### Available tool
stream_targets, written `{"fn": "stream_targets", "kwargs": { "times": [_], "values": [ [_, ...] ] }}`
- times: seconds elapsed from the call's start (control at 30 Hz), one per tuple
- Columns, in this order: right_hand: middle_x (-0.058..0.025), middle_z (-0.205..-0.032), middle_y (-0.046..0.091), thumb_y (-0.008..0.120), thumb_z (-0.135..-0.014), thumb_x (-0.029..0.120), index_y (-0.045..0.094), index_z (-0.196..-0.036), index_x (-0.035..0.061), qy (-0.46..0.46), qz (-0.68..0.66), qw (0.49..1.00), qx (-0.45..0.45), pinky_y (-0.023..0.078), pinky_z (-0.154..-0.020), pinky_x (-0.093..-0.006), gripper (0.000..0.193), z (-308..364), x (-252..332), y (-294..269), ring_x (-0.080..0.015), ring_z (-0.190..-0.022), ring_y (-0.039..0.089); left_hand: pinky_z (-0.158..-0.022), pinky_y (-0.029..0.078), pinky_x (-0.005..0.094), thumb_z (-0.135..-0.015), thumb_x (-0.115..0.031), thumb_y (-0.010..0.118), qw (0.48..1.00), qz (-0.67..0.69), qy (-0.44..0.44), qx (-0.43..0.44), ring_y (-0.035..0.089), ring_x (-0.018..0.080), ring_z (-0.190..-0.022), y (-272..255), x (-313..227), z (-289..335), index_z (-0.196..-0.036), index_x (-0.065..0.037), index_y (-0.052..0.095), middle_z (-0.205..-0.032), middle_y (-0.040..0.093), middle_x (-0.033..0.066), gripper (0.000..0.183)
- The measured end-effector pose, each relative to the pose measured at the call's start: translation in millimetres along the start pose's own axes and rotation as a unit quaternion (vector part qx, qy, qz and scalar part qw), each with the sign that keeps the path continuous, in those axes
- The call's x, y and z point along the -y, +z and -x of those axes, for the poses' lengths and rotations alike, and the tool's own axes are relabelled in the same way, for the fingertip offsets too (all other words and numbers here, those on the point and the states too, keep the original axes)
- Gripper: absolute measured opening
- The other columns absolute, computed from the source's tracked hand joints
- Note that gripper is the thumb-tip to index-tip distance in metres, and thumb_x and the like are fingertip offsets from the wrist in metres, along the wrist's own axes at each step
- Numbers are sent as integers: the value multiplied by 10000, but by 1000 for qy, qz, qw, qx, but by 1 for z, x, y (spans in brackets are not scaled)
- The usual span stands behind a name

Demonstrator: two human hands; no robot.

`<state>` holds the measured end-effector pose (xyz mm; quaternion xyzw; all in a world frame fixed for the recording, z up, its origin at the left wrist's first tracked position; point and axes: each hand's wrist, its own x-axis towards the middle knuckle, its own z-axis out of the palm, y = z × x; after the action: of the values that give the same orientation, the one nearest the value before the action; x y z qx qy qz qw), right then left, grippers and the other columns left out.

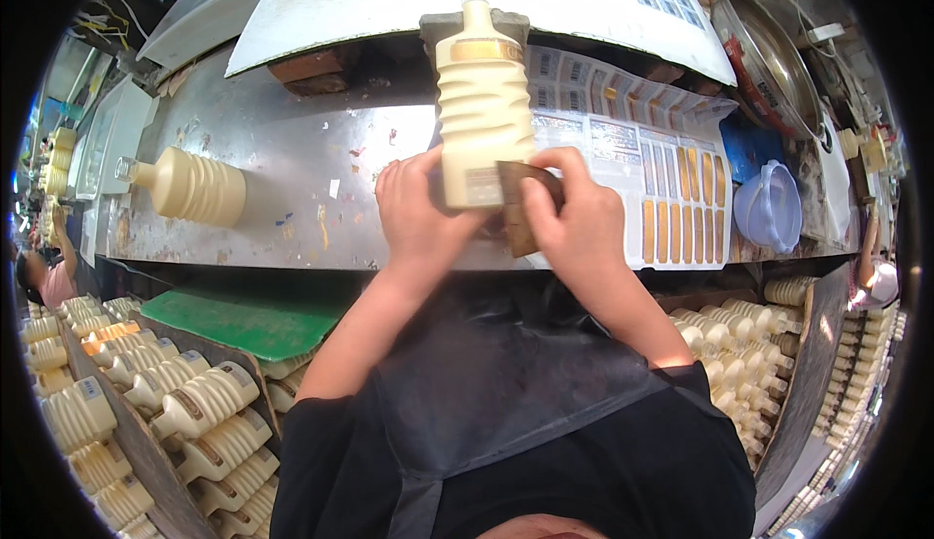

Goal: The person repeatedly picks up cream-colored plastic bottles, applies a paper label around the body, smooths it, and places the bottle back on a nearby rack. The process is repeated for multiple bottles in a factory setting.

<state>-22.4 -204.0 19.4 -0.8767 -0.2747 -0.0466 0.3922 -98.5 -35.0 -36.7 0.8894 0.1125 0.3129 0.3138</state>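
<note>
A cream-coloured bottle with wavy ribs lies in front of me, its neck pointing away and propped on a grey block. It carries a gold band near the shoulder and a pale label near its base. My left hand grips the bottle's base from the left, fingers partly hidden beneath it. In my right hand is a flat dark brown scraper-like piece, its edge against the label end of the bottle. A second cream bottle lies on its side on the metal bench at left.
Sheets of gold and printed stickers lie to the right, beside a bluish plastic basin. A white board spans the back, resting on bricks. Crates of cream bottles stand below on both sides, with a green sheet at left.
</note>
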Motion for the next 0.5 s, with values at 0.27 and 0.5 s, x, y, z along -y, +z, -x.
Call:
{"fn": "stream_targets", "kwargs": {
  "times": [0.27,0.5],
  "values": [
    [26,-628,551,651,-979,172,619,-1096,50,228,-307,924,8,350,-538,-257,172,18,-68,28,-36,-602,445,-983,476,442,-691,-314,942,983,154,-89,48,594,344,-1124,8,27,5,-1291,-24,538,-1204,612,170,779],
    [21,-719,601,666,-979,158,595,-1188,41,199,-330,921,-54,396,-541,-217,249,-33,-55,3,-21,-634,507,-1130,368,432,-856,-373,797,954,295,-51,24,465,319,-1338,4,34,-9,-1520,5,312,-1441,468,191,905]
  ]
}}
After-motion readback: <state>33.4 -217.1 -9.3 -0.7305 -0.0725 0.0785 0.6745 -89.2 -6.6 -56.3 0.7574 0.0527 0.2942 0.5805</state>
